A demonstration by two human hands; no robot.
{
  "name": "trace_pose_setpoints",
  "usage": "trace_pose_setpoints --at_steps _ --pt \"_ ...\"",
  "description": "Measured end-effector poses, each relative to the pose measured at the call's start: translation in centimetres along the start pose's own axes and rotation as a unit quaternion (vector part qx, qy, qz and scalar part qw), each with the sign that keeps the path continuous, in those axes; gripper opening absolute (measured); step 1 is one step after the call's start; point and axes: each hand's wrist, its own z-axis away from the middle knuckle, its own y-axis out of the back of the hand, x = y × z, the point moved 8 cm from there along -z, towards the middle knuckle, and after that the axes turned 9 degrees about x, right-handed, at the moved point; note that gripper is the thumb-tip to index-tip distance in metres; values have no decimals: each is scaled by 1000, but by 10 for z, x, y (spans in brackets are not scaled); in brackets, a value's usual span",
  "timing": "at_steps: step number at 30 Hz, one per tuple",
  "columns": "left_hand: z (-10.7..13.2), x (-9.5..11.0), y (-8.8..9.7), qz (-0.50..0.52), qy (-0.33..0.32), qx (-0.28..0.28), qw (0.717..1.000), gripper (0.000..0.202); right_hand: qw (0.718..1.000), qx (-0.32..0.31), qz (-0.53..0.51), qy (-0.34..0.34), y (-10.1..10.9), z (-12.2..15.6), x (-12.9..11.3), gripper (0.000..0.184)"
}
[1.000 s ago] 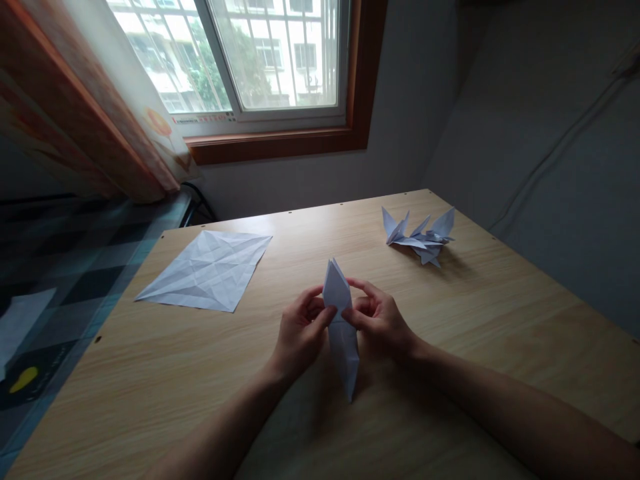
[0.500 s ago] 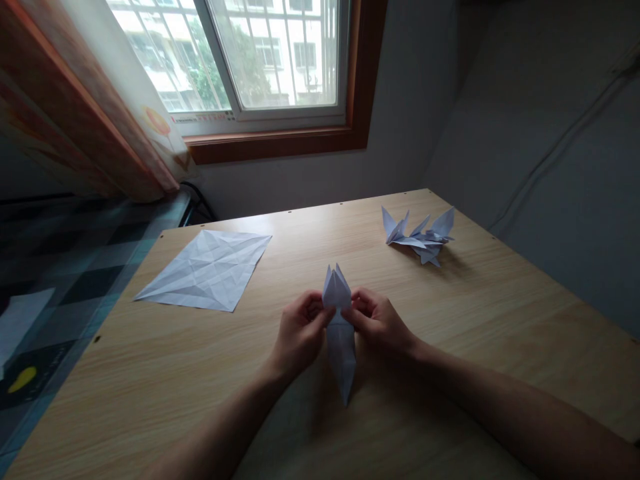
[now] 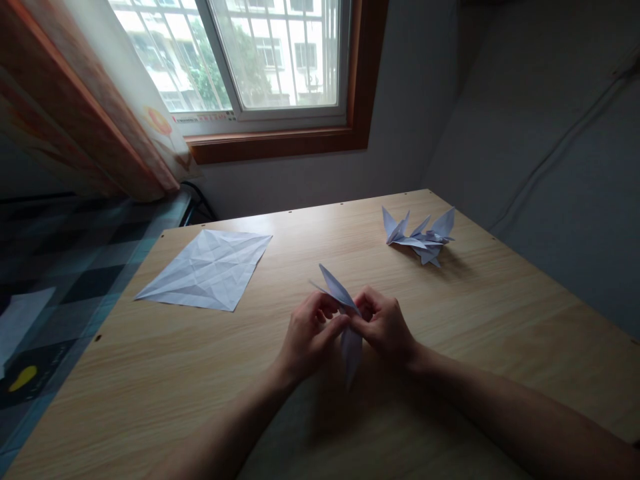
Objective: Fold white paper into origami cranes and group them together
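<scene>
A folded white origami paper [image 3: 352, 350] is held over the near middle of the table. My left hand [image 3: 313, 333] pinches it from the left, thumb on the near side. From the right, my right hand [image 3: 383, 327] grips the same paper, its thumb almost meeting the left one. The paper's pointed upper flaps lean to the left, and its lower tip hangs down between the wrists. Some of its middle is hidden by my fingers.
On the wooden table [image 3: 175, 373], a creased white paper sheet [image 3: 210, 270] lies flat at the back left. Several-pointed folded paper pieces [image 3: 423, 239] stand at the back right. Past the left edge is a checked cloth [image 3: 95, 267]; a window [image 3: 280, 60] is behind.
The origami paper has turned, its upper flaps tipping left and parting. My two thumbs have come closer together. The sheet and the folded pieces have stayed put.
</scene>
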Motion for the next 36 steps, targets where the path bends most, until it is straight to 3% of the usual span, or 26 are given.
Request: trace_pose_setpoints --at_steps 2,4,9,17,22,28,36 --pt "3 -3 -6 20 14 -42 999 21 998 -13 28 60 -3 3 -8 18" --pt "4 -8 -6 44 32 -50 997 26 989 -30 48 134 -7 8 -18 16" --pt "2 -14 3 62 80 8 995 29 955 -104 68 269 -19 19 -36 20" --pt "-3 -16 11 216 144 83 962 19 954 -95 33 282 -14 20 -37 36" --pt "-1 -26 5 333 191 78 920 22 953 -82 23 291 -17 18 -29 55" --pt "0 -29 -3 344 197 45 917 26 943 -75 8 323 -16 19 -35 27" --pt "1 -24 -2 283 200 32 937 28 964 -47 -25 262 -4 9 -39 7"
